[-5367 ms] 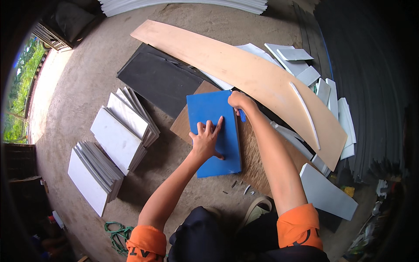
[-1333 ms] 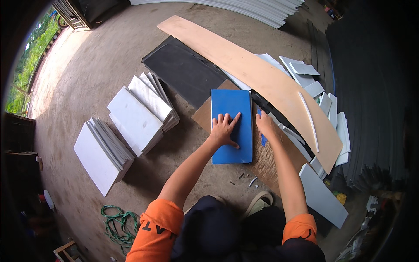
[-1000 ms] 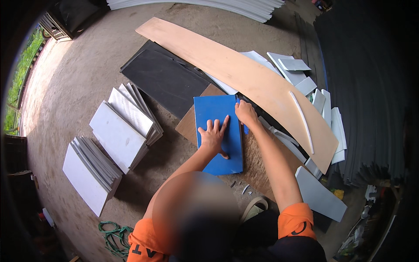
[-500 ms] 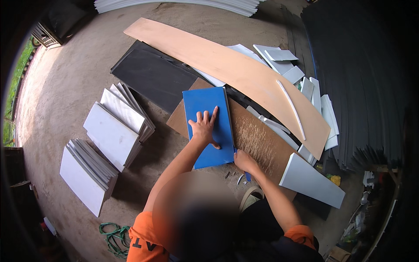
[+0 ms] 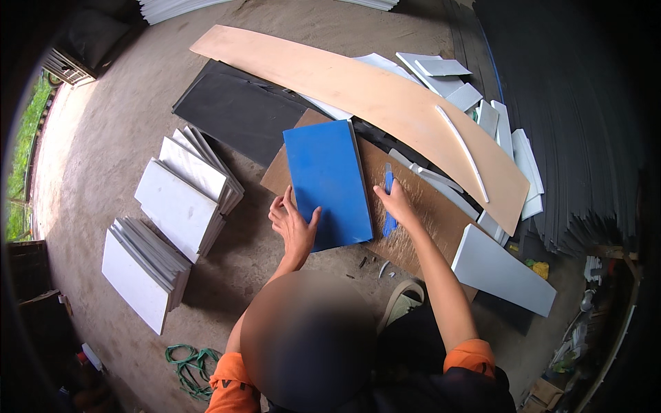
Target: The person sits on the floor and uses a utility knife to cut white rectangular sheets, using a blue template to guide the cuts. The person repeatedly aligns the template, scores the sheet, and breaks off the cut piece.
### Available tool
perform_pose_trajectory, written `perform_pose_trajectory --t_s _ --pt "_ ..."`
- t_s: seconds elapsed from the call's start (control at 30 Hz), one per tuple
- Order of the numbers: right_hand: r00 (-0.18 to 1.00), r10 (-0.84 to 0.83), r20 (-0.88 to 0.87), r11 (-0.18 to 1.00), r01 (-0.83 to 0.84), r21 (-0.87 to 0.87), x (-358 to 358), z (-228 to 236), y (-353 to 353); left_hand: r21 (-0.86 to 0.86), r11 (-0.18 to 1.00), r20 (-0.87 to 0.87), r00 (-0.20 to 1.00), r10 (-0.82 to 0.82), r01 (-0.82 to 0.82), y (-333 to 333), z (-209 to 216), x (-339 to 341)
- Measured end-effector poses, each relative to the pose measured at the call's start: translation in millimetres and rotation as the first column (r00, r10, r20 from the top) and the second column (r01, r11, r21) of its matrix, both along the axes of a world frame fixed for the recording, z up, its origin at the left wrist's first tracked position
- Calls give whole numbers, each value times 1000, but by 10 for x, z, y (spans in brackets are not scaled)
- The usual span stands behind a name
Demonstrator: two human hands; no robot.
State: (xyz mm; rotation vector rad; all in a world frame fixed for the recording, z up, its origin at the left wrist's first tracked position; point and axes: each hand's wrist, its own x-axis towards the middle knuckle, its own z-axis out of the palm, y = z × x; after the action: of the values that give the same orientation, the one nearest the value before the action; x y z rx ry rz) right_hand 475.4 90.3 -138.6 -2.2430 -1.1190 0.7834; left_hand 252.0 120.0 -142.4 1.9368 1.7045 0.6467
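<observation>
A blue rectangular panel (image 5: 327, 179) lies on a scratched brown board (image 5: 420, 206) in front of me. Along its right side a pale and dark edge shows. My left hand (image 5: 295, 226) is at the panel's lower left edge, its thumb over the blue surface and its fingers apart just left of it. To the right of the panel, my right hand (image 5: 395, 201) holds a blue utility knife (image 5: 389, 180) above the brown board. The knife points away from me, with its blade end past my fingers and its handle below them.
Stacked white sheets (image 5: 175, 206) stand to the left. A long tan board (image 5: 358, 96) stretches across beyond, over a black sheet (image 5: 237, 113) and white offcuts (image 5: 465, 96). A white tapered piece (image 5: 506, 272) lies at right. Green rope (image 5: 189, 372) is at lower left.
My left hand has slid from the panel's middle to its lower left edge. My right hand has lifted the knife from the panel's lower right corner and moved it farther away, over the brown board.
</observation>
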Motion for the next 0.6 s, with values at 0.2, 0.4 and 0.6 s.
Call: perform_pose_trajectory --t_s 0.2,0.4,0.6 --pt "998 -51 -32 982 56 179 -134 -218 543 -450 891 536 817 214 61 -86 -289 -257" --pt "793 -160 -588 956 273 107 -126 10 702 -367 895 724 682 103 254 -120 -350 -441" --pt "815 -90 -572 902 311 301 144 532 584 -372 860 810 575 116 350 -32 -114 -128"
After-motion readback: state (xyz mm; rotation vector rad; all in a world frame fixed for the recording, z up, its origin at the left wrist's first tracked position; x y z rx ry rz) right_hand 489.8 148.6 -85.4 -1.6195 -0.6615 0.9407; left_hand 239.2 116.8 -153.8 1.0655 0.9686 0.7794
